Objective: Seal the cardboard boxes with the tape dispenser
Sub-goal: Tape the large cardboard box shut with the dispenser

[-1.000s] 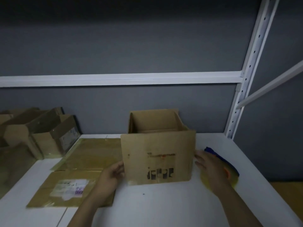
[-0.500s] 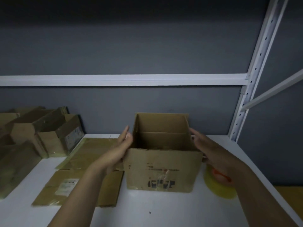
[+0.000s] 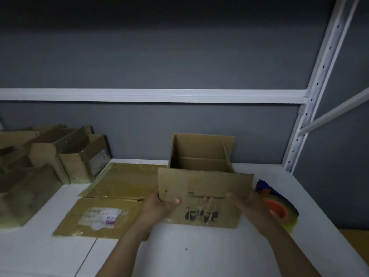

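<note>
Head view: open cardboard box (image 3: 201, 156) sits mid-bench, toward the back edge, top open and the inside showing. Its front panel, the one with black print, leans out toward the camera.
Left hand (image 3: 159, 204) grips that panel at its left edge: thumb on the printed face, fingers wrapped behind, out of sight.
Right hand (image 3: 249, 204) grips the right edge the same way, thumb on the face, rest of the fingers hidden behind the cardboard.
Tape dispenser (image 3: 279, 208) lies on the bench (image 3: 199, 256) near the right edge, just beside the right hand: blue body, orange core, clear roll. Neither hand is on it.
Flattened cardboard sheets (image 3: 123, 180) lie flat left of the box; the nearer one carries a white label (image 3: 101, 215).
Stack of boxes (image 3: 79, 156) in the back-left corner.
White shelf upright (image 3: 319, 76) stands at the back-right corner.
</note>
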{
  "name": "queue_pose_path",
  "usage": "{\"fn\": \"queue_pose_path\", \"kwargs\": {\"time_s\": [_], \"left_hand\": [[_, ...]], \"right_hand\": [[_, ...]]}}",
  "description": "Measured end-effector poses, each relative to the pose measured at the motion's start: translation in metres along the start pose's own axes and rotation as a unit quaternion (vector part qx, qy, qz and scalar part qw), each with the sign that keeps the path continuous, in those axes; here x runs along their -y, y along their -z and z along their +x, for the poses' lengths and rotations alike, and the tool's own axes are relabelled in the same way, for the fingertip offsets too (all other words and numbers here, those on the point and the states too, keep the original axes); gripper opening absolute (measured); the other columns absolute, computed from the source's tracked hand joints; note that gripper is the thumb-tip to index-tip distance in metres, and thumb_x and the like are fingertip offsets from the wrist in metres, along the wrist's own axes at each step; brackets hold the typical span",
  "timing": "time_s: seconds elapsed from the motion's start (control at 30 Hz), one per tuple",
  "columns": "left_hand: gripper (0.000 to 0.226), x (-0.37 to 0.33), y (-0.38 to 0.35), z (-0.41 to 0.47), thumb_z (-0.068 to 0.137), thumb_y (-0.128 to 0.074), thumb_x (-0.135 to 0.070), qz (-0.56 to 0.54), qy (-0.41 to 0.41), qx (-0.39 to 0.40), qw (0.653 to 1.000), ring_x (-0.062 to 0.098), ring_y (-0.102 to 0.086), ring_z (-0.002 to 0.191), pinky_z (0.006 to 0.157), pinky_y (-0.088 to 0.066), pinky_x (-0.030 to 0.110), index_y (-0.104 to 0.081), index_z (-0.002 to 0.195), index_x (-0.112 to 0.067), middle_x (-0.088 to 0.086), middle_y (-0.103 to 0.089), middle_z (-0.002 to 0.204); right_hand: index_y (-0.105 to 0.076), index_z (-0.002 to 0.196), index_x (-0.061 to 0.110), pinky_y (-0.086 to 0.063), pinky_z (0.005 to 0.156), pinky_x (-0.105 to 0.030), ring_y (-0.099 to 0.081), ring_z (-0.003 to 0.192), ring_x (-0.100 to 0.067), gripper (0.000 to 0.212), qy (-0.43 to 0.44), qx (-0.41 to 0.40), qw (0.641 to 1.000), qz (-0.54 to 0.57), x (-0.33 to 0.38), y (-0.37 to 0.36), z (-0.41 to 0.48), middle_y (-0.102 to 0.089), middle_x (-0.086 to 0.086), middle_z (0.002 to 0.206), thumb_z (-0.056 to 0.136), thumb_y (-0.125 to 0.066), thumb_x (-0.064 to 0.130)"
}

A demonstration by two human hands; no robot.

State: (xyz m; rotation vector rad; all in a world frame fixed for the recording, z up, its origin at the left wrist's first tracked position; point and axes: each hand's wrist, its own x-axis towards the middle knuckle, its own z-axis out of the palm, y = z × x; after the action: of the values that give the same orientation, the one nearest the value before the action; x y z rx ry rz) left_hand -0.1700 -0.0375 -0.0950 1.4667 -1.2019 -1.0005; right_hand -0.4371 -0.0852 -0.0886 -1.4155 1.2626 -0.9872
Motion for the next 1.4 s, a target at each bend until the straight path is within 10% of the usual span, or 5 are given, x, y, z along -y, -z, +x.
{"fn": "queue_pose_path", "kwargs": {"time_s": [0.57,0.77,1.03,1.2,1.4], "left_hand": [[0.03,0.01,0.157,0.027,0.084,-0.073,-0.021,0.023,-0.05,-0.127,0.99,0.007,-0.066,0.091,0.065,-0.052,0.017,-0.06,0.11,-0.026,-0.011,-0.069,0.101],[0.041,0.03,0.257,0.082,0.08,-0.076,-0.03,0.076,-0.062,-0.097,0.99,0.015,-0.063,0.101,0.086,-0.056,0.041,-0.058,0.117,-0.027,-0.008,-0.067,0.109],[0.03,0.051,0.314,0.134,0.083,-0.074,-0.009,0.193,-0.127,-0.076,0.97,-0.002,-0.053,0.08,0.066,-0.043,0.005,-0.058,0.106,-0.02,-0.013,-0.059,0.09],[0.023,0.074,0.318,0.155,0.078,-0.073,-0.026,0.168,-0.107,-0.098,0.975,0.028,-0.064,0.086,0.077,-0.055,0.045,-0.06,0.094,-0.016,0.006,-0.068,0.091],[0.044,0.078,0.313,0.16,0.09,-0.059,-0.033,0.138,-0.11,-0.166,0.97,0.025,-0.062,0.086,0.076,-0.055,0.043,-0.048,0.127,-0.011,0.01,-0.065,0.106]], "right_hand": [[-0.057,0.118,0.031,-0.053,0.072,-0.016,-0.066,0.093,-0.003,0.046,0.079,0.066,0.994,0.031,0.055,-0.149,0.057,-0.068,0.013,0.108,0.078,-0.077,0.02],[-0.053,0.12,0.031,-0.052,0.065,-0.012,-0.062,0.095,-0.002,0.048,0.072,0.044,0.996,0.029,0.07,-0.242,0.092,-0.064,0.014,0.107,0.079,-0.077,0.02],[-0.051,0.133,0.021,-0.051,0.094,-0.037,-0.06,0.111,-0.018,0.044,0.038,0.022,0.997,-0.061,0.073,-0.302,0.119,-0.062,0.002,0.124,0.09,-0.064,0.02],[-0.052,0.131,0.02,-0.051,0.095,-0.038,-0.059,0.113,-0.021,0.041,0.053,-0.021,0.986,-0.158,0.077,-0.314,0.133,-0.062,0.001,0.124,0.092,-0.063,0.026],[-0.053,0.127,0.016,-0.052,0.089,-0.036,-0.061,0.103,-0.022,0.036,0.036,-0.071,0.972,-0.219,0.07,-0.334,0.138,-0.064,-0.003,0.119,0.092,-0.061,0.025]]}}
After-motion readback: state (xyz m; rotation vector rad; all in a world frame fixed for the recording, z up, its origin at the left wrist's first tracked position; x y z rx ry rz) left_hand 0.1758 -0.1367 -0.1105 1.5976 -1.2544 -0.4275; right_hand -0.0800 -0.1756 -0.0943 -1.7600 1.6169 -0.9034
